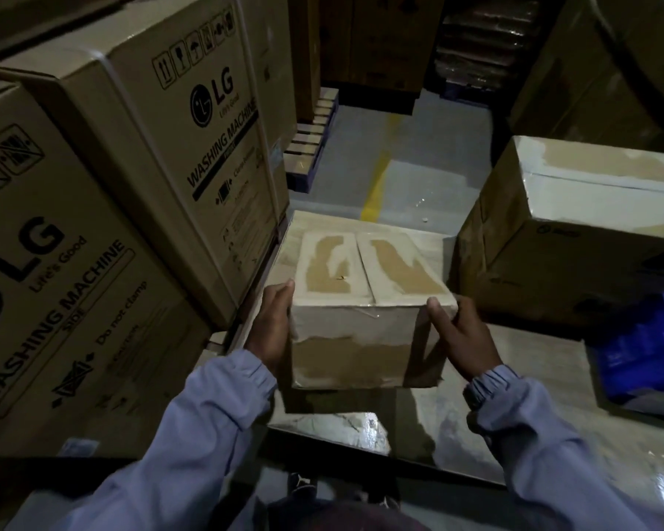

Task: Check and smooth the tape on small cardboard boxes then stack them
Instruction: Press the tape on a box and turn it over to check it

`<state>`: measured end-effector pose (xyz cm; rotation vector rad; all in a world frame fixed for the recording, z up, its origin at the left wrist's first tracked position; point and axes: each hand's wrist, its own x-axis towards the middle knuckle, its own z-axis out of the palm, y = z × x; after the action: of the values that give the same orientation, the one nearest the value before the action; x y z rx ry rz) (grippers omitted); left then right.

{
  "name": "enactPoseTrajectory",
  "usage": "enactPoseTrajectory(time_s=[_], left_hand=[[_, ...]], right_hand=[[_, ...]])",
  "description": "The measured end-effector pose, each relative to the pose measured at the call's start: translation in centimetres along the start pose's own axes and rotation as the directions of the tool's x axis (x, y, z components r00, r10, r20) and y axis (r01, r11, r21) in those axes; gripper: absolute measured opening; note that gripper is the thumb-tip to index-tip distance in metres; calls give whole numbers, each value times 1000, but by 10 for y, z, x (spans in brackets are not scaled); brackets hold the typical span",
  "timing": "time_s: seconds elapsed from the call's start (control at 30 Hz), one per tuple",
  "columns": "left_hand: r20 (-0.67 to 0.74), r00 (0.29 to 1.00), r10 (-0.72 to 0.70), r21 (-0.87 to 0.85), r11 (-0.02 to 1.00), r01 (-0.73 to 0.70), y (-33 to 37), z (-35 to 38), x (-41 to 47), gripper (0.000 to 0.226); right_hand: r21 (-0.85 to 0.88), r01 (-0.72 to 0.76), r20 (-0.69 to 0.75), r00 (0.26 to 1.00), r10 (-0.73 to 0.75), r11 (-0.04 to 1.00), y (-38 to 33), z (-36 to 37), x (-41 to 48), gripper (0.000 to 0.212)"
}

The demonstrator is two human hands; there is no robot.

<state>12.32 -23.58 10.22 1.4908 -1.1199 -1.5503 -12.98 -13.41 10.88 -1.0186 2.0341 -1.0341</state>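
1. Cardboard, brown and scuffed, makes up the small box (368, 300). Its top flaps meet in a centre seam, and pale tape covers most of the top, leaving two bare brown patches, one on each flap.
2. Tape also wraps over the near top edge and down the front face, where it wrinkles a little. Below it, the lower front face shows plain brown board.
3. The small box is straight in front of the person. It sits between the washing machine cartons on the left and a bigger taped box (572, 231) on the right, above a shiny taped surface (514, 415).
4. I cannot tell whether its underside rests on anything or hangs free.
5. The left hand (271, 327) holds the box's left side, with its fingertips hooked at the top edge.
6. The right hand (459, 335) clasps the near right corner, thumb up at the top edge and fingers round the right side.
7. Both arms wear pale blue sleeves (208, 415).
8. Counted: one small box in the hands, one bigger taped box, two hands.
9. Two washing machine cartons (162, 147) with printed logos stand on the left, one behind the other.
10. One blue object (644, 354) lies at the right edge, too dark to identify.
11. Grey floor (418, 155) with one yellow line (378, 185) runs beyond, and a pallet (311, 139) stands beside it.
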Motion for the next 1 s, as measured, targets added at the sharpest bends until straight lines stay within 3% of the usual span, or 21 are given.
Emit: enactPoseTrajectory(time_s=[0.1, 0.2, 0.3, 0.47, 0.57, 0.67, 0.73, 0.77, 0.83, 0.9, 0.97, 1.0], left_hand=[[7, 997, -79, 47, 996, 79, -22, 2, -6, 45], [25, 996, -89, 202, 976, 83, -40, 9, -17, 35], [17, 999, -50, 308, 950, 43, -60, 17, -28, 41], [7, 998, -57, 481, 876, 47, -87, 17, -23, 43], [69, 995, -71, 556, 831, 21, -103, 14, -21, 48], [149, 982, -117, 599, 801, 5, -106, 7, -18, 66], [195, 980, -35, 654, 750, -103, -100, 5, -16, 92], [205, 978, 36, 713, 680, -174, -96, 5, -13, 103], [228, 955, 187, 782, 550, -294, -85, 10, -4, 113], [271, 929, 250, 796, 484, -363, -73, 19, 11, 110], [317, 914, 252, 817, 417, -398, -65, 27, 32, 105], [341, 906, 250, 823, 386, -416, -61, 30, 41, 103]], right_hand=[[-15, -46, -7, 999, 45, 999, 19, 3, -12, 45], [-36, -74, -24, 997, 73, 997, 36, 7, -26, 48], [-58, -107, -41, 994, 105, 993, 52, 12, -35, 50], [-96, -154, -24, 988, 152, 983, 68, 17, -44, 87], [-80, -219, -21, 976, 218, 972, 85, 25, -48, 94], [-35, -296, -71, 953, 293, 955, 86, 32, -55, 95], [54, -348, -100, 931, 352, 936, 82, 40, -56, 99], [161, -389, -111, 906, 409, 907, 84, 46, -56, 105], [483, -496, -102, 786, 609, 721, 84, 60, -58, 116], [603, -588, -55, 643, 764, 539, 86, 71, -62, 117], [610, -626, -10, 608, 794, 487, 82, 77, -65, 100], [620, -620, 0, 613, 790, 481, 76, 78, -69, 75]])
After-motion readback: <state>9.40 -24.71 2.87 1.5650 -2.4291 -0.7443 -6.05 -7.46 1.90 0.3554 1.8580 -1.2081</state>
